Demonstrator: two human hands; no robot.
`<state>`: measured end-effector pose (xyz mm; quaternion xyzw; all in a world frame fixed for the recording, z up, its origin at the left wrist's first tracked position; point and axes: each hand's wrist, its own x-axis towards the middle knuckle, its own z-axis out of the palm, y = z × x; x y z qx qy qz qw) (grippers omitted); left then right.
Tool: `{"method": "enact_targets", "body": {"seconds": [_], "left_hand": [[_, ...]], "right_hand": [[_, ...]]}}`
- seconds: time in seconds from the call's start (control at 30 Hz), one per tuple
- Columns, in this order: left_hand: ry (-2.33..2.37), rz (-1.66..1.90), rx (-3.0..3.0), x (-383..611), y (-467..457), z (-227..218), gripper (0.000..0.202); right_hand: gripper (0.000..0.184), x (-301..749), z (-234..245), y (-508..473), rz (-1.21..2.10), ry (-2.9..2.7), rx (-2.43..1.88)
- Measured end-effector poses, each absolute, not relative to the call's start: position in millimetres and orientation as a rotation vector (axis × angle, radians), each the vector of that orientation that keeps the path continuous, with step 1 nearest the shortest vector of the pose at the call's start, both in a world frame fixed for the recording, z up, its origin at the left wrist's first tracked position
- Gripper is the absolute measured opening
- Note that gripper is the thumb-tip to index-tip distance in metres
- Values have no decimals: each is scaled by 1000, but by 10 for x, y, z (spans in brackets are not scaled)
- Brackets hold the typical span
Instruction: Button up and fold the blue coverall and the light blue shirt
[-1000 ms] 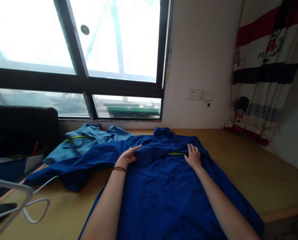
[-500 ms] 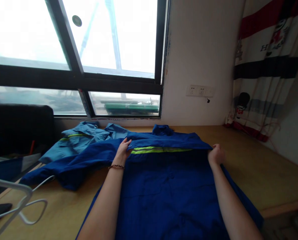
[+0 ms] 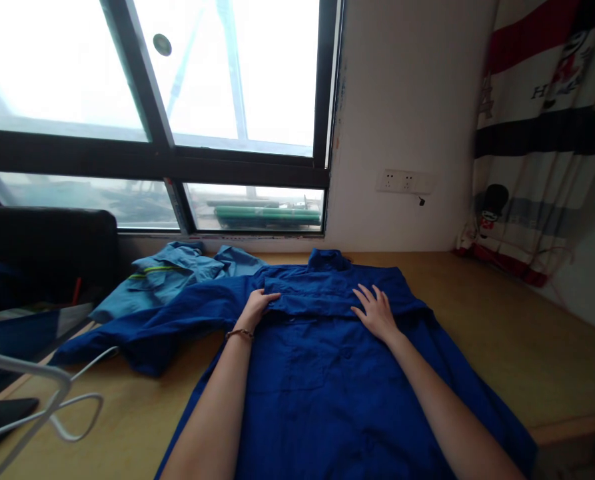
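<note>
A dark blue work jacket (image 3: 297,373) lies spread on the wooden table, its collar toward the window and one sleeve stretched out to the left. Across its chest runs a folded band of cloth. At the left end of that band, my left hand (image 3: 258,308) pinches the fabric, thumb on top and the other fingers mostly hidden. My right hand (image 3: 376,313) rests on the right part of the chest with its fingers spread and nothing in them. The lime reflective strip is out of sight under the cloth.
A light blue garment (image 3: 177,270) with a lime strip lies behind the left sleeve. White metal hangers (image 3: 60,387) stand at the lower left, near a black chair back (image 3: 47,253). The wooden table (image 3: 482,320) meets the window wall and a curtain (image 3: 542,153).
My right hand has let go of the jacket's right edge and moved left onto the chest, fingers spread. The lifted cloth has come down, covering the lime strip. My left hand stays at its edge.
</note>
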<state>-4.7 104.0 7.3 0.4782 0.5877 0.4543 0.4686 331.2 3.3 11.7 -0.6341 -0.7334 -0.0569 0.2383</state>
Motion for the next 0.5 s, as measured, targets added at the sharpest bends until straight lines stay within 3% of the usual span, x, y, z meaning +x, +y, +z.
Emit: {"method": "enact_targets", "body": {"seconds": [0.13,0.33,0.5], "left_hand": [[1883,1007,1650,4,999,109,36],[2380,671,1708,-234,890,574,37],[2761,1018,1182,-945,662,951,44]], "right_hand": [[58,3496,-142,164,25,-1775,-2237],[59,3696,-267,235,33,-1801,-2300],[58,3663,-271,216,28,-1799,-2310]]}}
